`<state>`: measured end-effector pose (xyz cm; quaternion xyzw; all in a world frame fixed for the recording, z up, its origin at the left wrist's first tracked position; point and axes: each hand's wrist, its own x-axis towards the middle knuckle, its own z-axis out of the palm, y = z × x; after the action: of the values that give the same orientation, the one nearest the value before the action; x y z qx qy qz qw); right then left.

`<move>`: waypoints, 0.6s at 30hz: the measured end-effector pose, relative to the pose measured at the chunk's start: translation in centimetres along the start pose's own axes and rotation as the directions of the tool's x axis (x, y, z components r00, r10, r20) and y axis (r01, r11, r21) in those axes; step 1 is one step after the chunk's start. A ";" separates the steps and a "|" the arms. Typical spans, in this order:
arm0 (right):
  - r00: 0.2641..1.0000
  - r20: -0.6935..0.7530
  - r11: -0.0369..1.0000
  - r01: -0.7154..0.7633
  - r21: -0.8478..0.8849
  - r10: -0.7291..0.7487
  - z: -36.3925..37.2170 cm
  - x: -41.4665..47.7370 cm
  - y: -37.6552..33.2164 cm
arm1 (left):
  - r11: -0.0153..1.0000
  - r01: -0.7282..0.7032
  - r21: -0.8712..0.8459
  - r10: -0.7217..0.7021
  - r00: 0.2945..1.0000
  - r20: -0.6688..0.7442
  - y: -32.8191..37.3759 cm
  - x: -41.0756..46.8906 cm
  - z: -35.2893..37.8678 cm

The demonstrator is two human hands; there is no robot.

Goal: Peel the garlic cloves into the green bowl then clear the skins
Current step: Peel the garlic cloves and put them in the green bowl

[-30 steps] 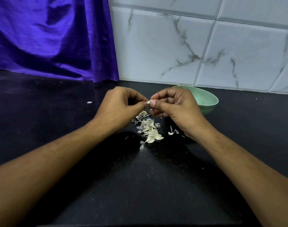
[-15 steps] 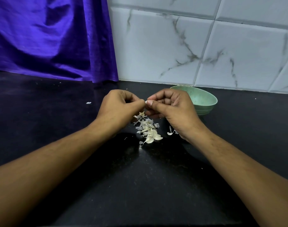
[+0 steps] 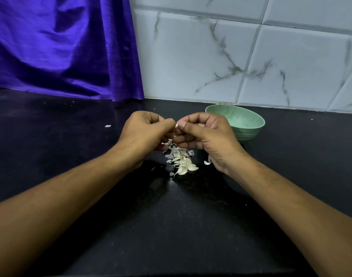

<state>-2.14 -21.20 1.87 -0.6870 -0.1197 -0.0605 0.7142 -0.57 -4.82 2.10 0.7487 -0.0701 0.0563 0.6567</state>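
A purple cloth (image 3: pixel 61 47) hangs in the upper left of the frame, its hem reaching down to the black counter (image 3: pixel 51 166). A lone flake (image 3: pixel 107 126) of skin lies on the counter at left of centre, well apart from everything else.

The left forearm comes in from the lower left. The left hand (image 3: pixel 143 134) sits just left of centre, fingers curled in, thumb and fingertips pinching a small garlic clove (image 3: pixel 176 124) at the very middle of the frame. Only a pale sliver of the clove shows between the two hands, so how much skin is left on it cannot be told.

Below the hands, on the counter, lies a pile (image 3: pixel 182 160) of whitish cloves and loose skins, its upper end hidden under the fingers.

The right hand (image 3: pixel 207 136) sits just right of centre, fingers curled, its thumb and forefinger pinching the same clove from the other side, thumbnail facing the camera. A single scrap (image 3: pixel 207 162) of skin lies by its wrist.

Right of the hand and partly behind it, the green bowl (image 3: pixel 245 120) stands upright on the counter, close to the marbled white tiles (image 3: pixel 231 56) that fill the upper right. The part of its inside that shows holds nothing.
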 end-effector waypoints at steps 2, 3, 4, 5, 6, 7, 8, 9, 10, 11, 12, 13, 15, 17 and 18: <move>1.000 0.004 1.000 -0.001 0.002 0.001 -0.2 0.1 -0.1 | 1.000 -0.016 0.004 0.016 1.000 0.014 -0.1 0.0 0.1; 1.000 0.005 1.000 0.007 -0.009 -0.007 -0.4 0.2 -0.1 | 1.000 -0.025 0.006 0.025 0.999 0.020 -0.1 0.0 0.1; 1.000 0.006 0.999 0.018 -0.027 -0.018 -0.5 0.2 -0.1 | 0.999 -0.034 -0.001 0.034 0.999 0.026 0.0 0.0 0.0; 1.000 0.008 0.998 0.029 -0.047 -0.029 -0.7 0.3 -0.1 | 0.999 -0.043 -0.013 0.043 0.999 0.030 0.0 0.0 -0.1; 0.999 0.012 0.997 0.039 -0.063 -0.038 -0.8 0.4 -0.1 | 0.998 -0.055 -0.025 0.056 0.998 0.034 0.1 0.1 -0.2; 0.999 0.018 0.996 0.047 -0.072 -0.045 -0.9 0.4 -0.2 | 0.997 -0.070 -0.029 0.071 0.997 0.041 0.3 0.1 -0.4; 0.998 0.028 0.996 0.053 -0.075 -0.051 -1.0 0.4 -0.2 | 0.996 -0.085 -0.025 0.086 0.995 0.051 0.4 0.2 -0.5; 0.998 0.038 0.995 0.056 -0.078 -0.054 -1.1 0.4 -0.2 | 0.995 -0.095 -0.019 0.096 0.994 0.060 0.5 0.2 -0.6; 0.997 0.046 0.995 0.058 -0.081 -0.054 -1.1 0.4 -0.1 | 0.995 -0.098 -0.015 0.099 0.993 0.070 0.5 0.2 -0.6; 0.997 0.053 0.995 0.057 -0.084 -0.052 -1.0 0.4 -0.1 | 0.995 -0.096 -0.014 0.097 0.992 0.080 0.5 0.2 -0.7; 0.997 0.056 0.995 0.055 -0.088 -0.050 -1.0 0.4 -0.1 | 0.996 -0.093 -0.014 0.094 0.991 0.091 0.4 0.2 -0.7; 0.997 0.055 0.994 0.055 -0.091 -0.050 -1.0 0.4 0.0 | 0.996 -0.091 -0.013 0.092 0.990 0.107 0.4 0.2 -0.8; 0.997 0.053 0.993 0.057 -0.104 -0.052 -1.1 0.4 0.0 | 0.996 -0.088 -0.012 0.089 0.986 0.144 0.3 0.2 -0.8; 0.996 0.062 0.993 0.062 -0.105 -0.056 -1.2 0.5 -0.1 | 0.996 -0.085 -0.013 0.086 0.983 0.162 0.3 0.1 -0.8; 0.996 0.069 0.994 0.065 -0.093 -0.058 -1.2 0.5 -0.1 | 0.996 -0.088 0.001 0.087 0.983 0.161 0.2 0.1 -0.8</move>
<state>-1.59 -22.34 2.07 -0.7179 -0.1616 -0.0652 0.6740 -0.46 -4.07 2.45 0.7497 -0.1555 0.0248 0.6428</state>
